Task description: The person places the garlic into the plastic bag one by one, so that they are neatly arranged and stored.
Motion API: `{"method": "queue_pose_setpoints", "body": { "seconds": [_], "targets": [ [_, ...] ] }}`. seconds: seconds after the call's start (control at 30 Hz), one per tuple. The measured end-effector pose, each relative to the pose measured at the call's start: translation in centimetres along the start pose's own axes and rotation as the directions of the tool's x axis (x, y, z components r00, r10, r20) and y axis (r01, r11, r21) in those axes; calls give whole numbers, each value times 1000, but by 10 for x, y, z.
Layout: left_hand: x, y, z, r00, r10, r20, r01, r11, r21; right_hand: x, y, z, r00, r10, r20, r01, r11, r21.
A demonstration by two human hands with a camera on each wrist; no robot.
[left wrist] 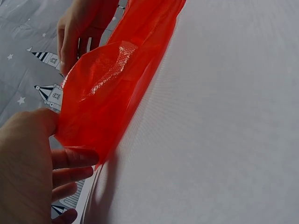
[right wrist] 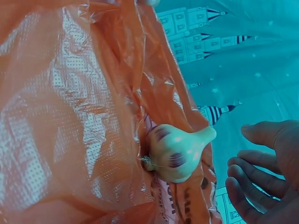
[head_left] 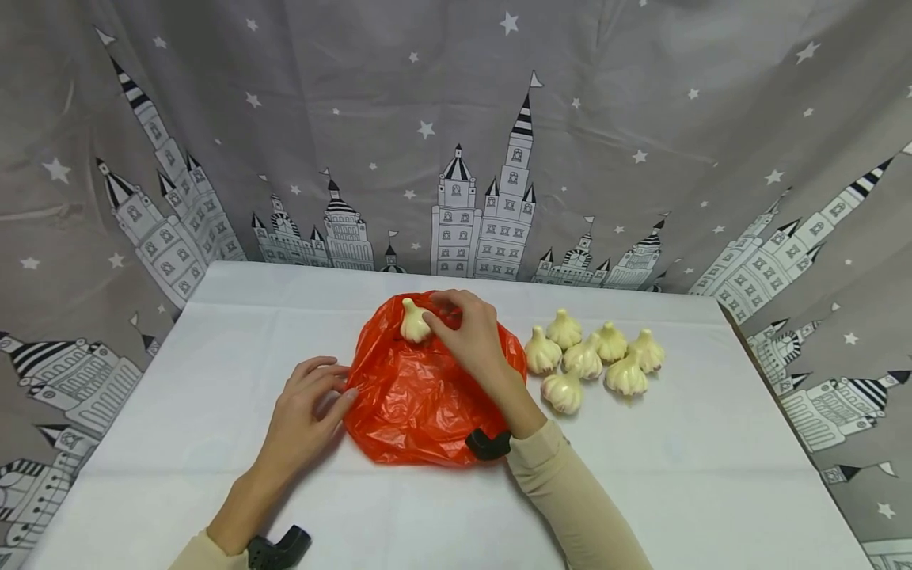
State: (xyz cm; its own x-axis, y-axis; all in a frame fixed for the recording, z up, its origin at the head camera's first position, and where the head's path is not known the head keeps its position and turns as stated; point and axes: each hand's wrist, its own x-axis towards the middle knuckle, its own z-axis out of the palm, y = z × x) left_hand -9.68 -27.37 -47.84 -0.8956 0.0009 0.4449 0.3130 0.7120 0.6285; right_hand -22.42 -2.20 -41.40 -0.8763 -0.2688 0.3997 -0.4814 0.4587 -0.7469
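A crinkled red plastic bag [head_left: 427, 396] lies on the white table, its sides standing up a little. One pale garlic bulb [right wrist: 176, 151] with purple streaks rests on the red film near the bag's far side. Just right of that bulb is my right hand [head_left: 466, 332]; the right wrist view shows its fingers loosely bent, with a gap between them and the garlic. My left hand [head_left: 306, 408] touches the bag's left edge. In the left wrist view, its thumb and index finger [left wrist: 74, 158] meet the red film at separate spots, fingers fairly straight.
Several more garlic bulbs [head_left: 583, 358] sit in a cluster on the white tablecloth [head_left: 684, 443], right of the bag. A grey curtain [head_left: 399, 103] with castles and stars hangs behind the table. A black wrist strap [head_left: 488, 443] is on the right arm.
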Motion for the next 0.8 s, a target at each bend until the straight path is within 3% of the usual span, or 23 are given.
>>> {"method": "queue_pose_setpoints", "body": {
  "seconds": [0.27,0.4,0.8],
  "targets": [
    [0,-1,-1,1000,3,1,-3,1000,0,-8,-7,-9,1000,-16,6,16,1000,-22],
    [0,0,1,1000,11,0,-11,1000,-3,-13,-6,-18,999,-31,-31,30,999,-31],
    [0,4,0,1000,22,-3,-22,1000,15,-29,-4,-35,999,-9,-36,7,998,-57]
  ]
}}
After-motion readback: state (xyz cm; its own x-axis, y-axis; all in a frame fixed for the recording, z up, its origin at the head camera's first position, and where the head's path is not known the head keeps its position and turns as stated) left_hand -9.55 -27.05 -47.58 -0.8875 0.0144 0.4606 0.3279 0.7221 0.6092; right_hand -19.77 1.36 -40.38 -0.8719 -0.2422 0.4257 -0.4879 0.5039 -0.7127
